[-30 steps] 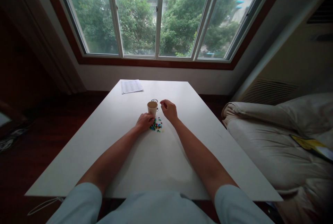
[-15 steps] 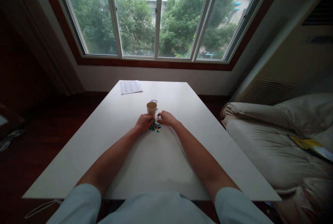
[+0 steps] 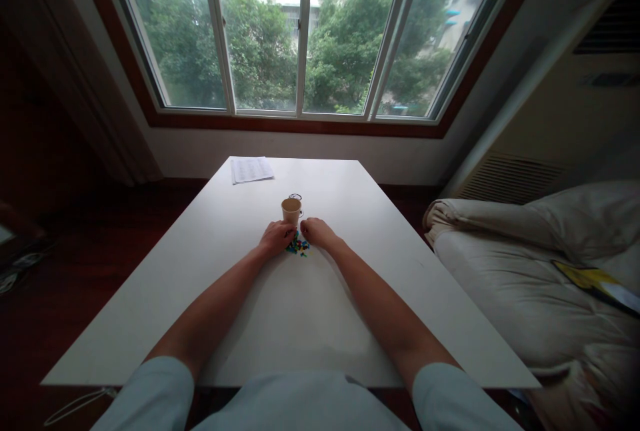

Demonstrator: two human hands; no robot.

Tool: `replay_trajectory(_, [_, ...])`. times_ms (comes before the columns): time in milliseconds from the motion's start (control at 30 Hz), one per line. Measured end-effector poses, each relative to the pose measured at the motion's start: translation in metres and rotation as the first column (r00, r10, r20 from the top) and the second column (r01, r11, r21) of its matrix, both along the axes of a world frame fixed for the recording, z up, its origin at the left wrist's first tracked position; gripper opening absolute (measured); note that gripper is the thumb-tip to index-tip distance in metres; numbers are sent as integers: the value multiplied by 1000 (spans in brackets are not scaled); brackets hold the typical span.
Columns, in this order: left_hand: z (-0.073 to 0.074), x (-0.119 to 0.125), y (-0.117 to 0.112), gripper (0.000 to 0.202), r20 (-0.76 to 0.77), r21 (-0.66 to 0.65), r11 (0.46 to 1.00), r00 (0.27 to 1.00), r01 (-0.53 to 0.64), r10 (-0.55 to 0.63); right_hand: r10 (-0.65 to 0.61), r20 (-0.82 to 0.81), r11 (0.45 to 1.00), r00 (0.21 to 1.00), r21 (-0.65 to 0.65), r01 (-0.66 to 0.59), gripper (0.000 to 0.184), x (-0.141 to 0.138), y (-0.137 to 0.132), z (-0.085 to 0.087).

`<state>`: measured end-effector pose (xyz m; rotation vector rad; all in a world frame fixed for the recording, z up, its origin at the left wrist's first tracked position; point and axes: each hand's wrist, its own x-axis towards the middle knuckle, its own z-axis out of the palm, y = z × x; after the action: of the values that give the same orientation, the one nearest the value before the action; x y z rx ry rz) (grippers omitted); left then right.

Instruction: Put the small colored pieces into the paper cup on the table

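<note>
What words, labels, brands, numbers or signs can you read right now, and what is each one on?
None can be read.
Papers at the table's far left: rows of print, too small to read.
Cup: no lettering that I can make out.
Yellow item on the couch: too blurred to tell.

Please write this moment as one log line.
left hand: beside pieces | right hand: beside pieces | cup: upright | papers: on table
</note>
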<state>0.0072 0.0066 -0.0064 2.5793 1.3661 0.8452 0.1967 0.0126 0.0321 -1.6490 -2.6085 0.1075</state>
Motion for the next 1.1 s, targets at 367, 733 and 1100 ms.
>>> replay_trajectory(367, [3,1,-2,20,20,-5,1000,1000,4,-4,-10,34,1000,999,9,10,18,-2,-2,-2])
replay_trajectory(733, [2,1,-1,19,22,2,1000,1000,11,-11,-67,-29,997,997,47,68,21,-1,-6,-6])
replay_trajectory(1100, [1,0,0,20,36,-19,1000,999,3,-3,-129,-20,991,991,17,129,23,0,-3,-6])
